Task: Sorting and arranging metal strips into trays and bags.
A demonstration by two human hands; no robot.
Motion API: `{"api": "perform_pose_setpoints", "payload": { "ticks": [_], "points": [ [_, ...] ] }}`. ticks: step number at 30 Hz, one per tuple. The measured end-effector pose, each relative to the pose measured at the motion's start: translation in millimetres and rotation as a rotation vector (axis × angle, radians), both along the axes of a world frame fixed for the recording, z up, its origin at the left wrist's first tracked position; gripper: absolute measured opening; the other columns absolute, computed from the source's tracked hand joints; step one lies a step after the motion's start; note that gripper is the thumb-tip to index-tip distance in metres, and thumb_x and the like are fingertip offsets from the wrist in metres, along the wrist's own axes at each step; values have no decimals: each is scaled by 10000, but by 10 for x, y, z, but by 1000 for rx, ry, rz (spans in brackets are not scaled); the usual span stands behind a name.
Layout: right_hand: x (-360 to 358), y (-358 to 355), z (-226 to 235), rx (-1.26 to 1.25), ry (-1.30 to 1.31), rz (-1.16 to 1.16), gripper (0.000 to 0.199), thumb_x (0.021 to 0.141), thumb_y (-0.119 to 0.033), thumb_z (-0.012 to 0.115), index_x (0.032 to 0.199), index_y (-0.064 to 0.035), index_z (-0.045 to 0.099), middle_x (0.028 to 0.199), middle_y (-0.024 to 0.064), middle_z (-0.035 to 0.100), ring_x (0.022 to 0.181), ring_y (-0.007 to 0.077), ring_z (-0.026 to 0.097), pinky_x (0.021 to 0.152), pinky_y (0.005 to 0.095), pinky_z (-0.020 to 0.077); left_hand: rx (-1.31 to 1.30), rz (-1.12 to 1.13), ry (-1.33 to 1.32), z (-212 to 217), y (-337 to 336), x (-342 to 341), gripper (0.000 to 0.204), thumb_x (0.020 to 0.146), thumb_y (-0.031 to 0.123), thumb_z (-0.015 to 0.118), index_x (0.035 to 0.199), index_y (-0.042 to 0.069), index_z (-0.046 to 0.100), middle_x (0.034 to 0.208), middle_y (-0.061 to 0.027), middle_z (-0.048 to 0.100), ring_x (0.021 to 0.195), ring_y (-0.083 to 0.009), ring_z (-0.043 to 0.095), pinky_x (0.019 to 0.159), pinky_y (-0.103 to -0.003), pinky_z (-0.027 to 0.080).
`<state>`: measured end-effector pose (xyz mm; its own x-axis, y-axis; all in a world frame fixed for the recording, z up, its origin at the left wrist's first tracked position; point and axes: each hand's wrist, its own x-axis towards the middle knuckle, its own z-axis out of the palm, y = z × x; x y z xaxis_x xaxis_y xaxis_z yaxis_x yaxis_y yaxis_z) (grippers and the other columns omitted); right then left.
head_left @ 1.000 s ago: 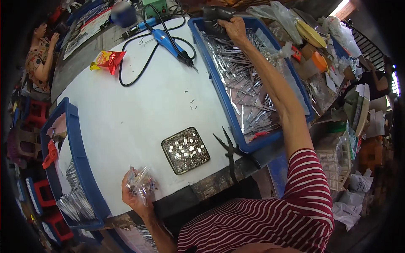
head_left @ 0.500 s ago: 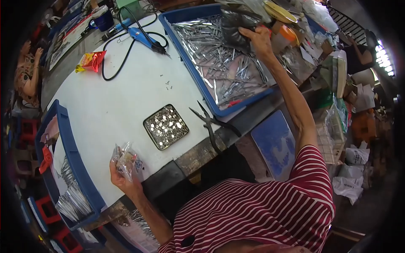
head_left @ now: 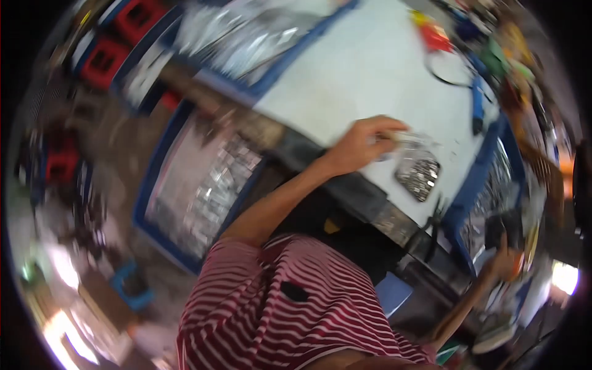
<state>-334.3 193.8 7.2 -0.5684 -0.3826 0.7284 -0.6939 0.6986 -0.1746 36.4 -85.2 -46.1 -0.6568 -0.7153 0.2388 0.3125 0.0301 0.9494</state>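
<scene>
My left hand (head_left: 364,147) is closed on a small clear plastic bag (head_left: 412,147), held above the white tabletop. Just beyond the bag lies a square dark-rimmed tin (head_left: 422,180) of small shiny metal pieces, partly seen through the plastic. My right hand (head_left: 502,264) reaches to the far right, its fingers on a black plastic bag (head_left: 495,228) at the blue tray (head_left: 470,191) of metal parts. Motion blurs that hand, but its grip on the black bag appears to hold. Dark-handled pliers (head_left: 433,225) rest at the table edge between the tin and that tray.
A blue-handled corded tool (head_left: 478,105) and a red and yellow packet (head_left: 433,34) lie on the far right of the white tabletop (head_left: 364,68). Another blue tray (head_left: 271,83) of metal rods sits on the left. Below it stands a lower blue bin (head_left: 148,197) with metal parts.
The whole view has swung leftward, so the table appears turned and shifted right. My left hand with the clear bag has moved toward the tin. The right hand stays by the black bag.
</scene>
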Motion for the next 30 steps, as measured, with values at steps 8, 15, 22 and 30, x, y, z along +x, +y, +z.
{"api": "perform_pose_setpoints", "payload": {
  "ticks": [8,15,22,30],
  "points": [
    [1179,-1222,981,391,423,814,418,686,74,415,1049,-75,559,975,214,552,836,336,557,731,370,431,8,40,198,-61,323,58,281,690,22,575,969,3,545,775,-43,574,733,-89,507,670,-229,407],
    [3831,-2435,1039,265,-785,1220,169,660,-77,638,808,3,636,724,23,602,672,54,508,623,187,376,24,106,407,-290,342,-36,257,664,20,582,917,-19,561,669,-43,585,618,-59,497,568,-220,414],
    [5481,-3211,-137,589,-1251,1672,139,658,-128,639,645,5,599,548,-17,508,478,64,421,443,220,315,-56,142,488,-474,298,-121,276,703,169,598,936,32,544,775,-59,556,709,-102,506,619,-253,404],
    [6008,-3519,-1323,347,-1770,1076,114,657,-39,626,654,-1,519,622,70,550,495,161,515,418,249,428,-25,209,339,-395,375,-146,213,693,141,573,878,37,575,754,-70,565,667,-137,522,602,-269,415]
  ]
}}
